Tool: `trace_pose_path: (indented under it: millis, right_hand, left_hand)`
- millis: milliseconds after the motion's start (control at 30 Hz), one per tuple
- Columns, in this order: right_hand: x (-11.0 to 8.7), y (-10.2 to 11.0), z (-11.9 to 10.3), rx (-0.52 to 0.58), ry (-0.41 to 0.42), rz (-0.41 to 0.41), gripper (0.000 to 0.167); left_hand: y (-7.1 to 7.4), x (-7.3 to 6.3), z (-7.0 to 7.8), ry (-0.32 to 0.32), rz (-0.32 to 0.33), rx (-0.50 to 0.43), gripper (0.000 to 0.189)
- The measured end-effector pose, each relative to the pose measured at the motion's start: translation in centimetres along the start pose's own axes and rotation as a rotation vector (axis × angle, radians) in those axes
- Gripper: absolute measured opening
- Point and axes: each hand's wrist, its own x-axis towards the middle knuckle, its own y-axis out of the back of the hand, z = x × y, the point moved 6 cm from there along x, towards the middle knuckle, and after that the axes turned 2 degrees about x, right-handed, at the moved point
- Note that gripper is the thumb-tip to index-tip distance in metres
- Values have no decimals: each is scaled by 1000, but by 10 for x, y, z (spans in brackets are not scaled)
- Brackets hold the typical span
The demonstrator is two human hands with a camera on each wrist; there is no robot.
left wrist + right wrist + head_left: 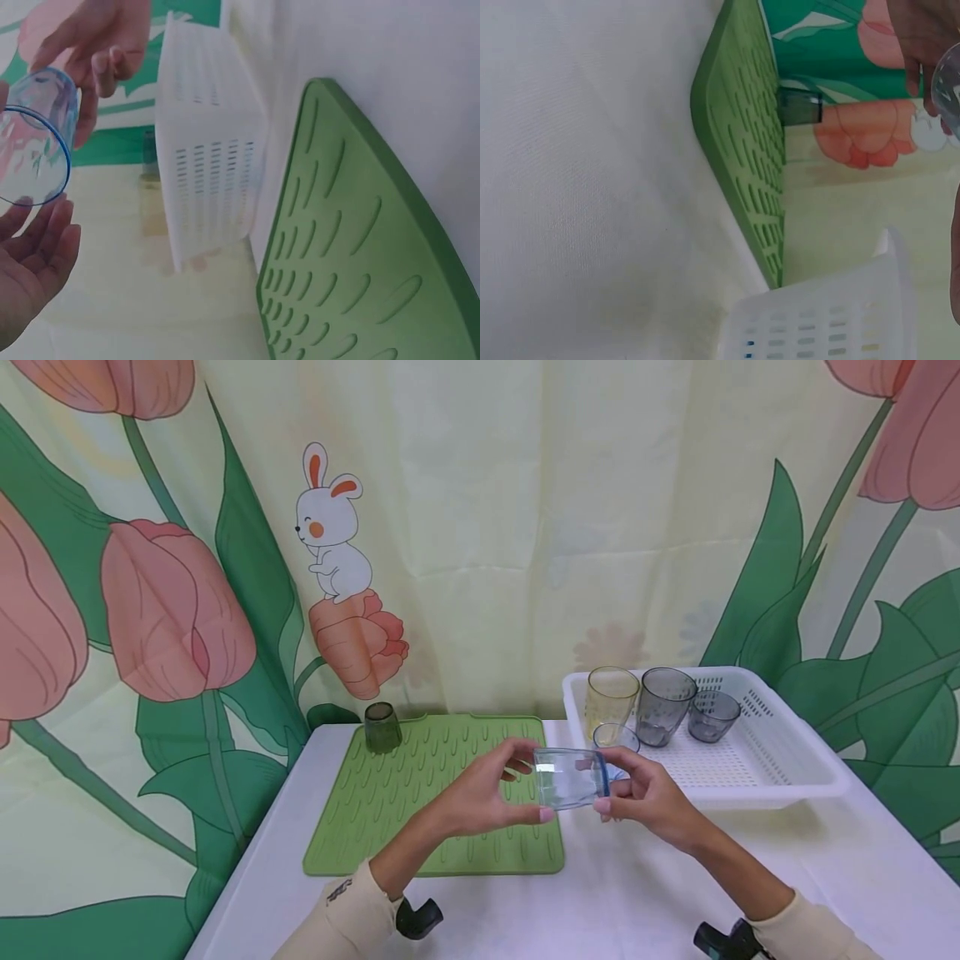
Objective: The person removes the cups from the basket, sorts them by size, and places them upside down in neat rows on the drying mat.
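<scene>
A clear blue-tinted drinking glass (570, 778) is held on its side in the air above the right edge of the green drying mat (442, 852). My left hand (487, 789) grips its rim end between thumb and fingers. At the thick blue base end, my right hand (651, 797) pinches it with thumb and fingers. In the left wrist view the glass (37, 142) has its mouth facing my left palm. Only a slice of the glass (949, 86) enters the right wrist view. A small dark glass (383, 728) stands on the mat's far left corner.
A white perforated basket (795, 752) stands on the right of the white-covered table (645, 893). Inside are a yellowish glass (611, 693), a large grey glass (665, 706), a small grey glass (714, 717) and a blue-rimmed glass (617, 737). A printed curtain (480, 543) hangs behind.
</scene>
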Motion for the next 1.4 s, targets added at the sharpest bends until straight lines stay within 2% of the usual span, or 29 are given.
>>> trace_pose_path:
  millis: [367,667,867,1167,1233,1400]
  right_hand:
    - [10,-4,-9,-32,-5,37,47]
    - [23,-14,-16,-19,27,14,45]
    - [36,-24,-15,-7,18,10,46]
    - [56,-34,-16,-74,-40,36,53]
    - [63,-36,-17,-85,-44,41,53]
    - [83,-37,-19,-143,-85,70,52]
  left_hand:
    - [-1,-5,-7,42,-15,-22,78]
    - [-2,-9,-15,91,-22,-65,81]
    - [0,-16,-23,123,-7,-62,80]
    - [1,-29,-42,122,23,-86,80]
    - [2,-33,-48,134,33,-87,80]
    - [6,-48,-69,218,78,-77,78]
